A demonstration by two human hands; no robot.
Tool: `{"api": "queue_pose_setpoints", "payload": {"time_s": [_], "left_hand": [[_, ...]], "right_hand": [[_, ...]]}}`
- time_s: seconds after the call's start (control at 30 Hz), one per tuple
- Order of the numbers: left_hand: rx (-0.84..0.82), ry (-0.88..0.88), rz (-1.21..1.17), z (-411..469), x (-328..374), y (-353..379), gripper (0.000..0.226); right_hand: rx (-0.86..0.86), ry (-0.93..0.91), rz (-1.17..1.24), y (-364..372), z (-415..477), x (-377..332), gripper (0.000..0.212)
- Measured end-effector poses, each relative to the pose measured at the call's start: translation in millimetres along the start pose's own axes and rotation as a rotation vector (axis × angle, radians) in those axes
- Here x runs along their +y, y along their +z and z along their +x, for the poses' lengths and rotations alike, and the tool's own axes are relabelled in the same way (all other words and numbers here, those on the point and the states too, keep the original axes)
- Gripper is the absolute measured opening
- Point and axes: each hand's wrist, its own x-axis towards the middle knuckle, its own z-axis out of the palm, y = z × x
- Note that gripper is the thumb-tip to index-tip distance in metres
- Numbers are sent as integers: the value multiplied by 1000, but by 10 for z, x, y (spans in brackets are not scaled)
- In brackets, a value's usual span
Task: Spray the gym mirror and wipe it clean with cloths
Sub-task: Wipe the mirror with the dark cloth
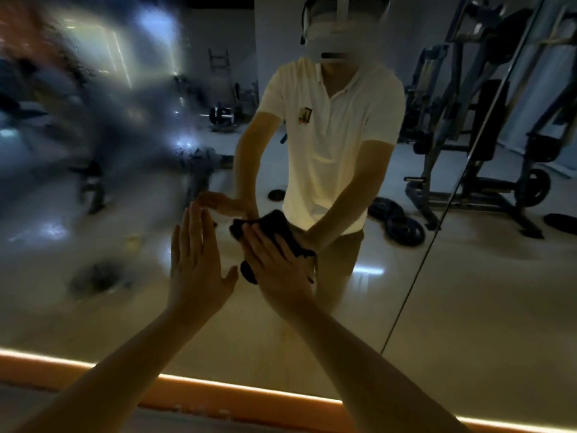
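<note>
Black cloth (274, 226), bunched and slightly folded, lies flat against a large gym mirror (468, 292) just right of the middle of the view, pinned there under the right hand (278, 267). The upper left of the glass is covered by a wet, misted patch (109, 120) that blurs everything reflected in it into streaks of light and shadow. A thin seam (437, 220) between mirror panels runs up the right side. Along the foot of the mirror glows an orange lit strip (249, 385). The clearer glass reflects the person in a white polo shirt (331, 135), both arms reaching forward. Behind them are a dark weight machine (487, 135) on the right and round weight plates (402, 226) lying on a pale, shiny floor. Nothing stands between the person and the glass. Both bare forearms come up from the bottom edge and converge towards the centre. The right hand shows its back to the camera, and its fingers (262, 242) are straight and close together, pressing the cloth on the mirror without curling round it. Cloth shows above the fingertips and beside the thumb. The left hand (196, 260) is just beside it, not touching the cloth. It is raised palm forward with the thumb out to the side. Its fingers (193, 226) are straight and together, and the tips meet their own reflection at the glass.
</note>
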Motion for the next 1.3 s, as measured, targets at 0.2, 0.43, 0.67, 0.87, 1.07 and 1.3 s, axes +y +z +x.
{"api": "queue_pose_setpoints", "payload": {"time_s": [0.2, 0.43, 0.67, 0.87, 1.07, 1.3], "left_hand": [[33, 40, -14, -185, 45, 225, 120], [111, 276, -63, -104, -110, 564, 96], [69, 430, 14, -29, -443, 617, 90], [50, 528, -56, 94, -877, 464, 94], [48, 698, -11, 250, -907, 382, 88], [29, 746, 114, 332, -838, 314, 99]], "right_hand": [[-18, -42, -73, -28, -354, 158, 48], [-115, 402, -97, -378, -1403, 762, 73], [-34, 860, -155, -176, -1489, 465, 79], [108, 875, -93, 187, -793, -251, 75], [73, 722, -27, 302, -318, -718, 88], [84, 1415, 96, -206, -448, -41, 110]]}}
